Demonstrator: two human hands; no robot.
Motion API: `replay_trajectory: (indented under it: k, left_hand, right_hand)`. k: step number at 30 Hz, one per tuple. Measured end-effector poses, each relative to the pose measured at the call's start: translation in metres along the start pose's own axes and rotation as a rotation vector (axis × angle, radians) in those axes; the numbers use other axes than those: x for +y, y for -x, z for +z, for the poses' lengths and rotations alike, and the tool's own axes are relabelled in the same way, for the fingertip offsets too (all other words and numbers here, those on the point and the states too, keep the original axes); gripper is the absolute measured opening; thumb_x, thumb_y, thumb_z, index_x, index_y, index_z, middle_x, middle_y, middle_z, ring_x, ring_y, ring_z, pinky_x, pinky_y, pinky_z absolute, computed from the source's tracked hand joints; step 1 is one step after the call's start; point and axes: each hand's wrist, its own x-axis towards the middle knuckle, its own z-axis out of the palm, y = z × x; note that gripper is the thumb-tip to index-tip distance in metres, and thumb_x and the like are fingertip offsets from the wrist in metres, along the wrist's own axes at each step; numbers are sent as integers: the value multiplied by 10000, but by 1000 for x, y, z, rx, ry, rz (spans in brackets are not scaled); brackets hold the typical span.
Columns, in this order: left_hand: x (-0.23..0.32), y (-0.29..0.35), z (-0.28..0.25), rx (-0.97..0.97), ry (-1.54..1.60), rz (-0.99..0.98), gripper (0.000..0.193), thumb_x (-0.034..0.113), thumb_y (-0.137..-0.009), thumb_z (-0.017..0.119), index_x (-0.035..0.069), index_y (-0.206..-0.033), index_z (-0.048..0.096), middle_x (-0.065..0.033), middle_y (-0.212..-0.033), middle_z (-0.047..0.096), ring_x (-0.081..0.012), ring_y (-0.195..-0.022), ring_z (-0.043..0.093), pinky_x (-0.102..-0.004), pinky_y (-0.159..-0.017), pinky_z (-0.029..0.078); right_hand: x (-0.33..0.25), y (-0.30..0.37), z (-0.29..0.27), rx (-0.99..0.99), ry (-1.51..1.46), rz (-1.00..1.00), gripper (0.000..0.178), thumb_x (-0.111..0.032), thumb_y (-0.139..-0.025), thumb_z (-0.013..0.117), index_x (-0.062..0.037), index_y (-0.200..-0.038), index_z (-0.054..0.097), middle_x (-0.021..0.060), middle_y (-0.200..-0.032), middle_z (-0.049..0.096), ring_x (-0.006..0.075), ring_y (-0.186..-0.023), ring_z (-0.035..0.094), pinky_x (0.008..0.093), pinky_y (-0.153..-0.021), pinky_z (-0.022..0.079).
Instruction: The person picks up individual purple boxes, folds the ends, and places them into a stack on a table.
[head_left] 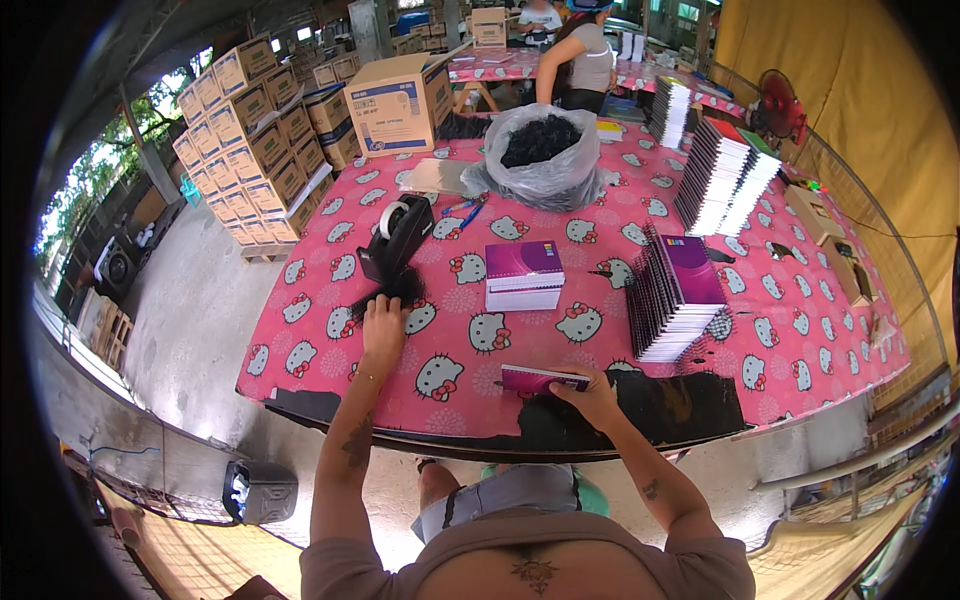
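Pink cartoon-cat cloth covers the table [800, 340], my landmark. At its far middle I see a clear bag [545, 160] of black spirals; right of centre a fanned notebook stack [675, 295]. Near its left edge stands a black tape dispenser [398, 240], my left hand [383, 325] just before it, fingers loosely together on black spirals [385, 292]. At the near edge my right hand [590, 393] pinches a purple notebook [535, 379].

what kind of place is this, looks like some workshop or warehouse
Most likely an open-sided packing or binding workshop for notebooks. Stacks of spiral notebooks cover the pink-clothed table, cardboard cartons are piled on a pallet at the left, and a bag of black binding coils sits mid-table.
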Motion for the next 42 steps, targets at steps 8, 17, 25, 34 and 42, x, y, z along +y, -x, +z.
replay_trajectory:
  k: [8,17,25,34,42]
  left_hand:
    - [16,-3,-9,105,114,62,237,184,-970,571,68,-1177,559,-117,-983,571,-318,-906,604,-448,-744,505]
    - [86,35,-60,-67,842,-149,321,43,-898,634,41,-1218,611,-133,-929,653,-301,-738,655,-383,-620,511]
    - [129,42,-102,-135,976,-98,177,59,-899,710,16,-1070,726,-112,-907,670,-139,-695,624,-267,-595,478]
    - [136,31,-100,-248,947,-133,175,179,-953,683,16,-1004,723,-83,-697,666,-154,-595,616,-285,-553,466]
    - [138,11,-95,-392,1021,-353,245,230,-996,611,1,-959,691,-108,-608,620,-190,-500,572,-332,-506,440]
  right_hand:
    - [-9,-4,9,-7,-25,-15,240,-96,-885,753,-21,-1111,731,-20,-939,693,64,-868,592,224,-797,459]
    - [4,-14,15,32,83,-39,265,-72,-896,723,-20,-1156,712,30,-985,700,98,-904,621,256,-829,477]
    - [2,-14,16,-18,-52,-43,270,-42,-926,685,-12,-1194,698,32,-1014,697,96,-922,635,249,-846,488]
    - [7,-15,15,-15,-59,-54,276,-37,-936,674,-21,-1210,696,28,-1009,690,85,-905,634,232,-819,484]
    - [6,-13,16,6,-30,-82,274,-27,-924,691,-25,-1198,703,18,-977,696,73,-899,612,232,-818,475]
